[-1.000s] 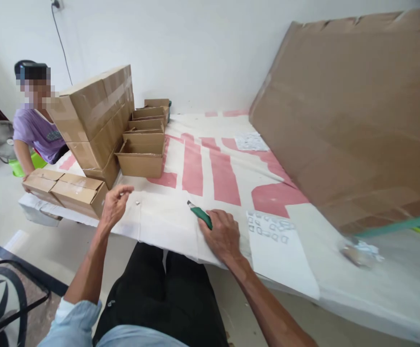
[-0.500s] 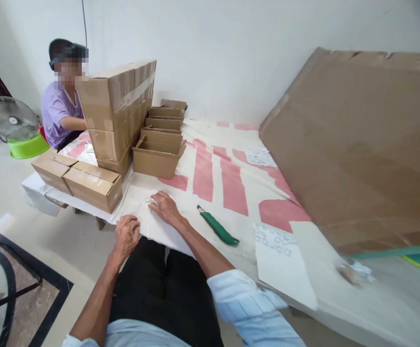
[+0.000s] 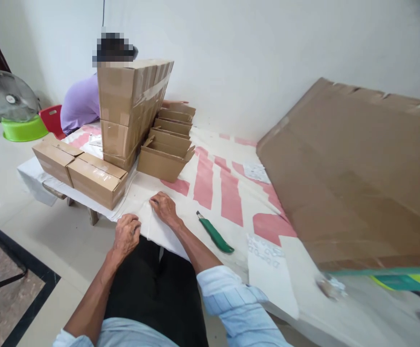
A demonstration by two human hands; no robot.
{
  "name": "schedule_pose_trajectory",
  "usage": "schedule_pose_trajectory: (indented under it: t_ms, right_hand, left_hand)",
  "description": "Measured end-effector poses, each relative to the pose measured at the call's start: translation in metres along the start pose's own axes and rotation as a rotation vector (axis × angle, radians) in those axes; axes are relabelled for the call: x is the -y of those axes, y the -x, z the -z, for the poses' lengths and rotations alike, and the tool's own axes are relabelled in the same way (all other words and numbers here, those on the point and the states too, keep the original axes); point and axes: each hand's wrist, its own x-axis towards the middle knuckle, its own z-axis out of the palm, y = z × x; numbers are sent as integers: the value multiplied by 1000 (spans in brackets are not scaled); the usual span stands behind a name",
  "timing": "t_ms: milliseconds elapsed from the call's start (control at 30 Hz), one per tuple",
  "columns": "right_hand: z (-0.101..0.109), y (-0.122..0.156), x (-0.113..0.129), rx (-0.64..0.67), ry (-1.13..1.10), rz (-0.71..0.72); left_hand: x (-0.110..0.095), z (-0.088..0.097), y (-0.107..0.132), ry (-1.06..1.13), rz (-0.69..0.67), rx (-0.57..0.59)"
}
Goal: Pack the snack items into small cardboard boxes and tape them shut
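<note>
My left hand [image 3: 126,234] is at the near edge of the table, its fingers curled in; what they hold, if anything, is hidden. Just right of it, my right hand [image 3: 164,208] rests low over the white tablecloth [image 3: 143,193] with thumb and fingers pinched together. A raised fold of the cloth runs from those fingertips toward the table edge. To the right of my right forearm lies a green utility knife [image 3: 215,233], its short blade tip showing. A white sheet with handwriting [image 3: 273,284] is farther right.
Stacked taped cartons [image 3: 118,96] stand at the left, with two closed cartons [image 3: 98,178] before them and several open boxes [image 3: 164,156] beside them. A large cardboard panel [image 3: 354,183] leans at the right. A person in purple [image 3: 82,103] sits behind the stack, one hand [image 3: 176,102] at the far boxes.
The view has turned slightly. The other person has leaned behind the carton stack, reaching toward the far open boxes. My hands hold nearly the same place on the cloth.
</note>
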Motion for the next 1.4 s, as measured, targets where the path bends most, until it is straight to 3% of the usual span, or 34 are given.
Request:
schedule_pose_trajectory:
  t_ms: [200, 400, 600, 667, 800, 900, 1033, 1200, 1400]
  right_hand:
    - [2, 1, 3, -48, -183, -68]
    - [7, -2, 5, -105, -518, -204]
    - [34, 36, 22, -105, -857, -301]
    - [44, 57, 33, -80, -1002, -332]
    - [59, 94, 56, -19, -1284, -395]
    - [66, 112, 69, -20, -1292, -370]
    - [72, 128, 78, -14, -1259, -326]
    - [77, 140, 79, 43, -1329, -324]
    - [78, 146, 79, 18, -1372, -342]
  left_hand:
    - [-3, 2, -1, 7, 11, 3]
    - [-7, 7, -3, 38, 30, -1]
    - [-11, 11, -10, 109, 77, -21]
    - [-21, 15, -13, 250, 132, -17]
    - [-54, 25, -21, 804, 345, 0]
    - [-80, 33, -24, 983, 388, 48]
    - [-101, 42, -22, 1037, 408, 138]
    - [-107, 47, -20, 1021, 432, 170]
    - [-107, 46, -20, 1031, 453, 214]
